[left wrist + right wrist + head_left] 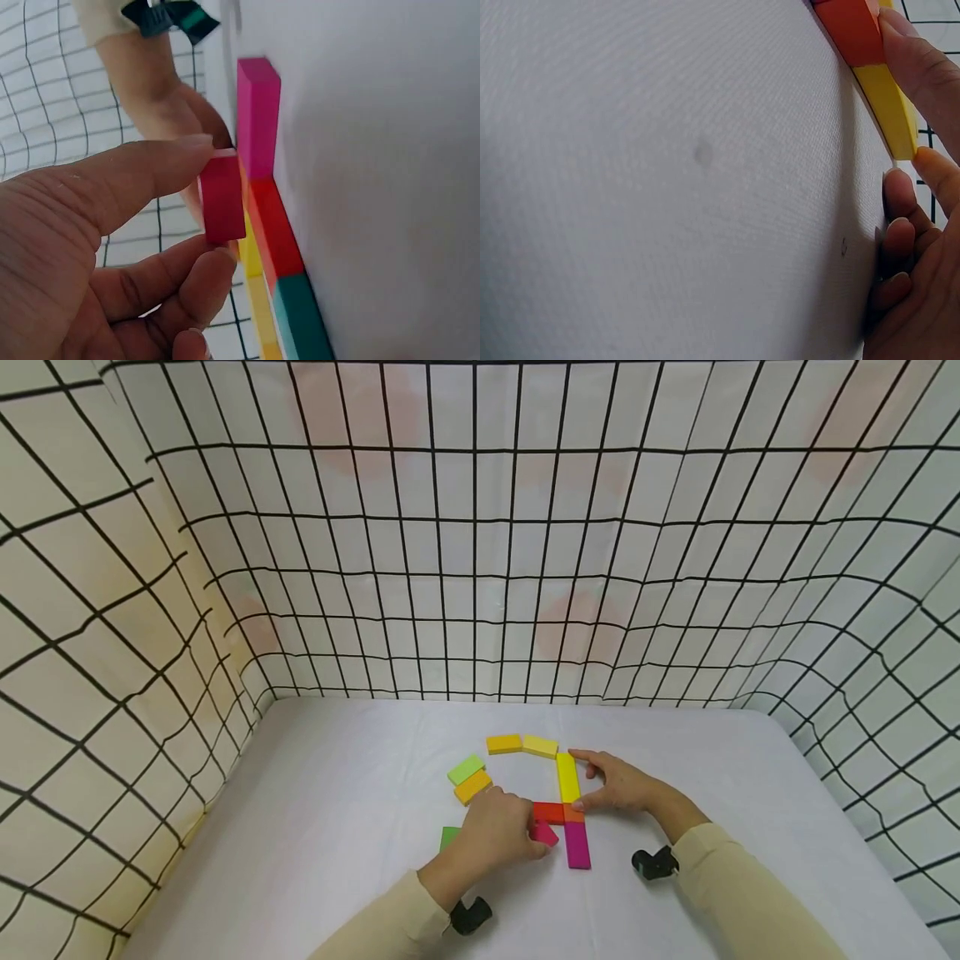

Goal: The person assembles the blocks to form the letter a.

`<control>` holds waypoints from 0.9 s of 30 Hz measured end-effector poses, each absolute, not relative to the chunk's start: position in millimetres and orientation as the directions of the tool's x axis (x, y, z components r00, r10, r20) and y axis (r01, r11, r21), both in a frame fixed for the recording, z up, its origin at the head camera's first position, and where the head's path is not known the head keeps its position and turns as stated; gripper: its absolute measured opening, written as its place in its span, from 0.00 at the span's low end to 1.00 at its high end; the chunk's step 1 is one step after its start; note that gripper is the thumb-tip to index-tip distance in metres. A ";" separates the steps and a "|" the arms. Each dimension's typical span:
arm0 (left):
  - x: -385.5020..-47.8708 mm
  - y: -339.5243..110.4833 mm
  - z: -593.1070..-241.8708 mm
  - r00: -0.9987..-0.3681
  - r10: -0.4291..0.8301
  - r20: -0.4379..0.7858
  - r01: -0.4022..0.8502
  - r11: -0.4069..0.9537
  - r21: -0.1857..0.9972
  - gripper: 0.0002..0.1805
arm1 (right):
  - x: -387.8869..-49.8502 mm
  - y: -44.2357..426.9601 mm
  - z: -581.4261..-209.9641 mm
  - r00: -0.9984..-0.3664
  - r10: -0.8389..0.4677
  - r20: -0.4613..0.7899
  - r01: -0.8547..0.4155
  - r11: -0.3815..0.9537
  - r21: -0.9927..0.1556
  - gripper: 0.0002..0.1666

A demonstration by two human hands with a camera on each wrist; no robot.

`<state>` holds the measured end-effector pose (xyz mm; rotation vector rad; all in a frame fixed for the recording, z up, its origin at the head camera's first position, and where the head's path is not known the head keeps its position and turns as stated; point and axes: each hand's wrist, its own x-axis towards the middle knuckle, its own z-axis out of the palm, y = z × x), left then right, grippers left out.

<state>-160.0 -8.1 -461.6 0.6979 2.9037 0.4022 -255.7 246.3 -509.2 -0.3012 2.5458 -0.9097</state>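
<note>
Left hand [491, 833]: clamps pink block [223, 196] | Right hand [626, 783]: thumb and forefinger stand apart, touching orange block [573, 815] and yellow block [567, 777]

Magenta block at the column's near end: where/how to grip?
Probably pinch the magenta block across its long sides, close to its near end, from above and the near side. It lies flat with that end free; its far end meets the orange block, and the left hand, holding the pink block, crowds its left.
</note>
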 end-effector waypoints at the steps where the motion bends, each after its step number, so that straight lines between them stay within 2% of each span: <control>1: -157.6 -7.1 -462.0 -0.879 0.473 -0.066 0.437 0.853 0.284 0.19 | -255.8 246.5 -509.4 -0.890 -0.333 -0.312 -0.059 0.762 -0.644 0.61; 13: -136.7 1.2 -481.0 -0.842 0.526 -0.125 0.466 0.823 0.324 0.19 | -254.2 245.3 -508.1 -0.892 -0.325 -0.315 -0.053 0.766 -0.641 0.61; 27: -133.7 9.1 -479.9 -0.825 0.541 -0.162 0.451 0.804 0.387 0.16 | -254.5 246.8 -510.5 -0.893 -0.322 -0.314 -0.056 0.772 -0.633 0.62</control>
